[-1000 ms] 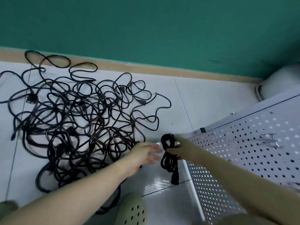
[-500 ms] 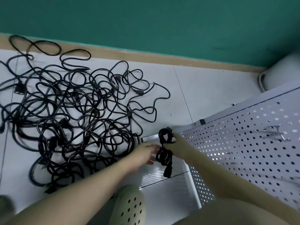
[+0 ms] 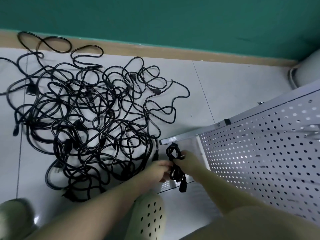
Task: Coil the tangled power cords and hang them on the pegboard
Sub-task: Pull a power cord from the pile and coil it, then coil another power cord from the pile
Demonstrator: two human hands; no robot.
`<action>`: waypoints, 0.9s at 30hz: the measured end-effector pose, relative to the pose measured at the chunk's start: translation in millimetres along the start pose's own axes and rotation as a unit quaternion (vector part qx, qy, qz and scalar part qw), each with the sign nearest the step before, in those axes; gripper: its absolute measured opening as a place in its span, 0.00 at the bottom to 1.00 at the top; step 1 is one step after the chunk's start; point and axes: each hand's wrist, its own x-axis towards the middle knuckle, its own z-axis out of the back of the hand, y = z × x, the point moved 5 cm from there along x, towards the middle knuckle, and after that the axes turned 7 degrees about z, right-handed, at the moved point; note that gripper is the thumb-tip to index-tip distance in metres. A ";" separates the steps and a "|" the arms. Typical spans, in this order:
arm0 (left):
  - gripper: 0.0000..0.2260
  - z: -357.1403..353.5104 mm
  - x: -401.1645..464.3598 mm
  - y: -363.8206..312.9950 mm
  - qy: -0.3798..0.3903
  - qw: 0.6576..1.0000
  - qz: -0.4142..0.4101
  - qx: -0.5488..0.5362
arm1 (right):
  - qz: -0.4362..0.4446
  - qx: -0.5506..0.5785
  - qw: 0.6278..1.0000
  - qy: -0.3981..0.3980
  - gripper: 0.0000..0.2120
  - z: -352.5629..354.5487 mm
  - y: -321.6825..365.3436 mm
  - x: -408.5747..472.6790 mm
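A small coiled black power cord (image 3: 175, 168) hangs just left of the white pegboard (image 3: 259, 149). My right hand (image 3: 187, 159) grips the coil round its middle, and a plug end dangles below it. My left hand (image 3: 160, 171) reaches in from the left with its fingertips at the lower loops; I cannot tell whether they pinch the cord. A large tangle of black power cords (image 3: 90, 122) sprawls over the grey tiled floor to the left. Metal hooks (image 3: 311, 131) stick out of the pegboard at the right edge.
My feet in pale green perforated clogs (image 3: 149, 219) stand on the floor at the bottom. A teal wall with a tan baseboard (image 3: 173, 51) runs behind. A white rounded object (image 3: 308, 70) sits in the far right corner.
The view has shifted slightly. My right hand still holds the coil beside the pegboard, and my left hand has moved closer, reaching its lower loops.
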 end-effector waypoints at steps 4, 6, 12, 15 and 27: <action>0.14 8.5 -0.9 -1.6 -0.002 0.999 -0.006 -0.044 | -0.007 -0.055 0.998 -0.006 0.11 -8.6 -16.6 12.3; 0.12 19.5 3.2 -2.6 -0.015 0.998 -0.015 -0.059 | -0.014 -0.076 0.997 -0.029 0.12 -8.5 -23.2 16.7; 0.11 56.2 -2.7 -10.7 -0.039 0.997 -0.030 -0.059 | 0.028 -0.051 0.990 -0.128 0.10 2.2 -6.0 14.2; 0.12 62.5 -13.6 -20.0 -0.067 0.996 -0.058 -0.031 | 0.067 -0.025 0.987 -0.142 0.08 0.7 7.7 16.0; 0.12 88.7 -13.3 -4.1 -0.175 0.982 -0.028 -0.058 | 0.057 0.028 0.993 -0.095 0.09 -72.8 22.1 40.3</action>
